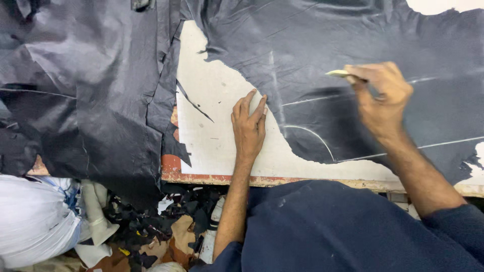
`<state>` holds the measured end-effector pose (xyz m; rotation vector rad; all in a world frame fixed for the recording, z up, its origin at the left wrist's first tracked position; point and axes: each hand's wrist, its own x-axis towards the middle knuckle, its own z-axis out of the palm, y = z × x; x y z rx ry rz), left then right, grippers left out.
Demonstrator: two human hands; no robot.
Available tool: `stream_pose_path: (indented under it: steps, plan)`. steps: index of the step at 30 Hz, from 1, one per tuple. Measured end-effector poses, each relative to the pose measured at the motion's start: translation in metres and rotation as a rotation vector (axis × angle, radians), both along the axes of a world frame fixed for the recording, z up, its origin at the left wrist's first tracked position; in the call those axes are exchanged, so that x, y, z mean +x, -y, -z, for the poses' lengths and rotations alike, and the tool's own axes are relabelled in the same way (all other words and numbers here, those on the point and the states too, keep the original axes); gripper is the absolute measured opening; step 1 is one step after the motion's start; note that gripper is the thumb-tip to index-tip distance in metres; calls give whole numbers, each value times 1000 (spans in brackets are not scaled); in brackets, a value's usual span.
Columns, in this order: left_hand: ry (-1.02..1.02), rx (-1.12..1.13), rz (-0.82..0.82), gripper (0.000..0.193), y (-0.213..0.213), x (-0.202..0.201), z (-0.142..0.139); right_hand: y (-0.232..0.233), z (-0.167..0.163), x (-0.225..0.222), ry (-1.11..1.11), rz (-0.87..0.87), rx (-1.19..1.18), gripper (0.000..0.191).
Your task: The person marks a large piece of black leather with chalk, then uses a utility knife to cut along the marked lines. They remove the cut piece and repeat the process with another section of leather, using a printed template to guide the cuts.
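Forearms reach forward over the tabletop [217, 151]; left hand [248, 126] lies flat, fingers spread, against the dark leather [327, 45] edge; right hand [380, 98] pinches chalk [338, 73].

Dark navy-black leather sheet [353, 60] marked with thin white chalk lines [322, 98]; pale yellowish chalk piece [338, 73]; off-white table [217, 131] edged, seemingly, in worn red.

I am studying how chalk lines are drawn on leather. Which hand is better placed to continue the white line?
The right hand, probably: it holds the chalk on the dark leather beside the white line. The left hand lies flat at the leather's edge.
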<state>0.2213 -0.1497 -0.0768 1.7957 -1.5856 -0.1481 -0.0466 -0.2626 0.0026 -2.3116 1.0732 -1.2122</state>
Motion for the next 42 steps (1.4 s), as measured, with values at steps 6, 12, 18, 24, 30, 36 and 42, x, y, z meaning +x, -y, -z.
stream_pose_path:
  steps: [6,12,18,24,30,36,42]
  plan:
    - [-40,-22,45,40,-3,-2,-12,-20,3,-68,-16,219,77,14]
    - [58,-27,124,43,-7,-8,-24,-55,19,-81,-102,309,79,10]
    - [42,-31,105,35,-12,-14,-29,-110,38,-32,-74,34,140,19]
    - [-5,-9,97,32,-18,-20,-36,-126,45,-50,-157,63,127,21]
    - [9,-8,86,32,-15,-21,-40,-61,52,-223,210,544,238,18]
    - [-76,-27,54,35,-11,-24,-38,-82,75,-373,258,879,195,16]
    - [-103,-130,-24,39,-18,-67,-44,-78,81,-451,209,963,454,17]
